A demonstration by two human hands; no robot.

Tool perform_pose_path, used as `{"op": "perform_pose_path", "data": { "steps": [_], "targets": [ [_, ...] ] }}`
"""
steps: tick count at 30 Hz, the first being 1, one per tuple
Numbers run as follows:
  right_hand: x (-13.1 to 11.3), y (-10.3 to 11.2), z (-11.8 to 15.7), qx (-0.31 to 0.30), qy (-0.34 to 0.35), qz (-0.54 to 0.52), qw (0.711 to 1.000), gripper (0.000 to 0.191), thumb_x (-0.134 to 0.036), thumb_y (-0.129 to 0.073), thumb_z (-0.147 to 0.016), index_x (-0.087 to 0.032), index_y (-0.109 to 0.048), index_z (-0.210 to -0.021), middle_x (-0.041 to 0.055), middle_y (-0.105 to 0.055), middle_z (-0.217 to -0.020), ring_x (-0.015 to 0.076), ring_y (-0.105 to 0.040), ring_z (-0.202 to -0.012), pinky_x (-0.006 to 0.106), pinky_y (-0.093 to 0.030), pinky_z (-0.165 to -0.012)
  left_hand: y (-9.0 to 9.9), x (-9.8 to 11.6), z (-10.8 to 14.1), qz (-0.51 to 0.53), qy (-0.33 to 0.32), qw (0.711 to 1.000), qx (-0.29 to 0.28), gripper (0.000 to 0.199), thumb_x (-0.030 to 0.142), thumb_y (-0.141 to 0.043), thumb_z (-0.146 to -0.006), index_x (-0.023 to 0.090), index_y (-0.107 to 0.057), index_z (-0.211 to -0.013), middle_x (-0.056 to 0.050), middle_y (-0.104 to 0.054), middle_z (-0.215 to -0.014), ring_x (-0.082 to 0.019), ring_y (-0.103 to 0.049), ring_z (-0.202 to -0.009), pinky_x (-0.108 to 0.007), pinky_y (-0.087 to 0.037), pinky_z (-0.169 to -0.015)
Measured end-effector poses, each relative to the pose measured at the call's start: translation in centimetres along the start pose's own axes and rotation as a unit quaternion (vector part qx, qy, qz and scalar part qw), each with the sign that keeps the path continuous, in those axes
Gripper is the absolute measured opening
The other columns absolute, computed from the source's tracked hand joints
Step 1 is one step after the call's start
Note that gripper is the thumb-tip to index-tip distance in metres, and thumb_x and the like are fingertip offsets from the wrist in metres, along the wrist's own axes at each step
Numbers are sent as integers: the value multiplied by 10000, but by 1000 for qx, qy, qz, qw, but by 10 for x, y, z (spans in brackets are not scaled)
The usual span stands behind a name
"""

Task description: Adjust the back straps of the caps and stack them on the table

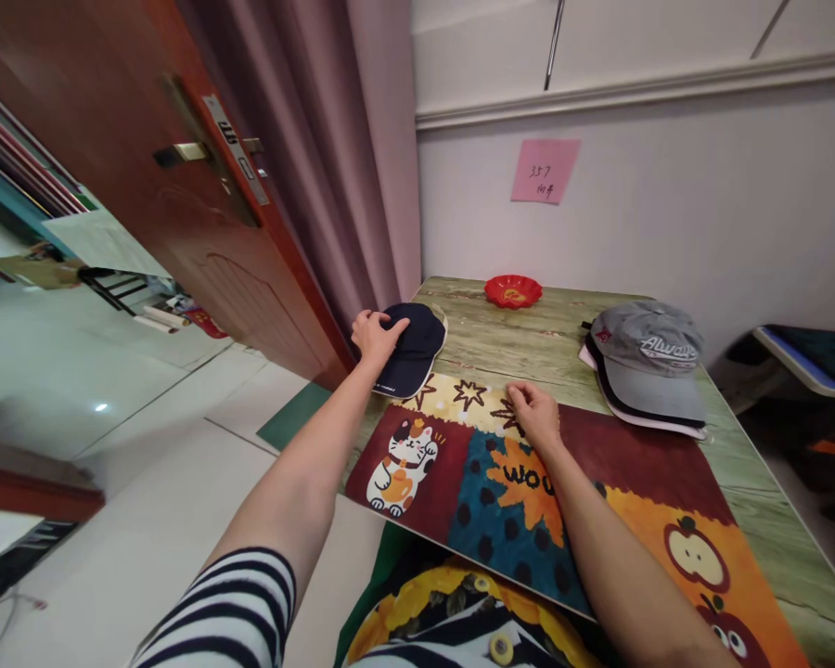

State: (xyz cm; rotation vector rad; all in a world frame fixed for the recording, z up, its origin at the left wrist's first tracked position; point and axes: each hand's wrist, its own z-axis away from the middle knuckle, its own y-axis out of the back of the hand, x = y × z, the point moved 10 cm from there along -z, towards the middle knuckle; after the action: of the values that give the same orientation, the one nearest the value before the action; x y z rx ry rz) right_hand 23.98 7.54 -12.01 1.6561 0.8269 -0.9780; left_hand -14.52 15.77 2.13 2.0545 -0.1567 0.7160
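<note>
My left hand [378,336] is on the crown of a navy cap [417,336] at the table's left edge, thumb and fingers curled over the fabric. Small white lettering marks the cap's brim, which points toward me. My right hand [534,413] rests on the upper part of a colourful printed mat [417,413], its fingers curled in, and nothing shows in them. The mat carries a lucky cat, stars and a "WOW" burst. To the right, a grey cap [646,339] with "Always" on it lies stacked on other caps, whose dark and pinkish brims show beneath.
A red scalloped dish [513,290] stands at the back of the wood-grain table [563,325]. A pink note [545,171] is on the wall. At the left are a mauve curtain [362,139] and an open brown door [201,213]. Another mat-covered surface [807,357] is at the right.
</note>
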Motion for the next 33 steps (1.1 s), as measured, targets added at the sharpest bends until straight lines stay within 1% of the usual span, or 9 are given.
{"op": "perform_pose_path", "data": {
  "steps": [4,7,11,15,19,22,26,29,33],
  "targets": [
    [1,-1,-1,-5,2,-1,1000,391,-539,-558,-870,-221,-774,-940,27,-752,-732,214,-674,-676,286,-462,-632,-16,-2,3,4,17,1000,-12,227,429,-764,-793,238,-685,-887,-104,-584,-1365,-327,-497,-1304,-477,-380,-1072],
    [-1,-1,-1,-3,4,1,1000,379,-531,-565,-867,-222,-776,-923,28,-750,-727,216,-669,-676,289,-455,-633,-19,-1,5,15,22,1000,-8,138,343,-732,-815,228,-666,-855,-99,-621,-1305,-311,-527,-1264,-467,-392,-1044],
    [-5,0,0,-2,8,-6,1000,356,-511,-569,-863,-222,-773,-902,25,-742,-718,214,-663,-663,288,-451,-624,-13,3,1,21,13,1000,0,84,270,-696,-815,217,-634,-794,-93,-647,-1243,-291,-561,-1221,-446,-407,-1022],
    [-6,0,0,-4,4,-23,1000,348,-509,-585,-853,-223,-776,-902,31,-748,-727,215,-669,-666,285,-458,-628,0,14,-7,25,-5,1000,6,93,198,-665,-782,209,-597,-719,-72,-636,-1282,-271,-563,-1235,-424,-405,-1036],
    [0,-3,-1,-14,-9,-60,998,374,-547,-611,-836,-217,-774,-899,34,-734,-707,212,-648,-639,285,-459,-597,19,42,-10,57,-53,997,16,99,158,-653,-739,206,-583,-687,-69,-642,-1255,-252,-584,-1210,-385,-418,-1055],
    [4,-8,-2,-28,-18,-111,993,427,-596,-644,-811,-198,-764,-908,48,-733,-728,215,-649,-654,294,-488,-598,37,74,-6,111,-107,987,32,104,135,-652,-720,205,-584,-684,-68,-658,-1217,-238,-608,-1182,-359,-426,-1079],
    [-1,-14,-3,-53,-24,-198,978,526,-652,-655,-805,-186,-735,-1034,90,-774,-931,232,-712,-800,336,-571,-740,54,120,12,198,-160,966,34,93,145,-664,-735,192,-596,-693,-68,-676,-1185,-228,-639,-1147,-353,-437,-1079],
    [-11,-20,-2,-99,-35,-312,944,579,-674,-630,-836,-219,-694,-1186,113,-737,-1220,250,-713,-1066,387,-565,-939,47,143,33,260,-148,954,11,83,169,-669,-749,188,-601,-704,-53,-678,-1173,-230,-644,-1138,-374,-457,-1053],
    [-34,-34,5,-219,-69,-530,816,678,-754,-584,-830,-266,-653,-1296,92,-651,-1399,275,-608,-1298,487,-461,-1117,12,158,72,338,-111,934,-43,109,167,-689,-727,193,-593,-682,-58,-683,-1145,-240,-638,-1139,-395,-451,-1059]
  ]
}}
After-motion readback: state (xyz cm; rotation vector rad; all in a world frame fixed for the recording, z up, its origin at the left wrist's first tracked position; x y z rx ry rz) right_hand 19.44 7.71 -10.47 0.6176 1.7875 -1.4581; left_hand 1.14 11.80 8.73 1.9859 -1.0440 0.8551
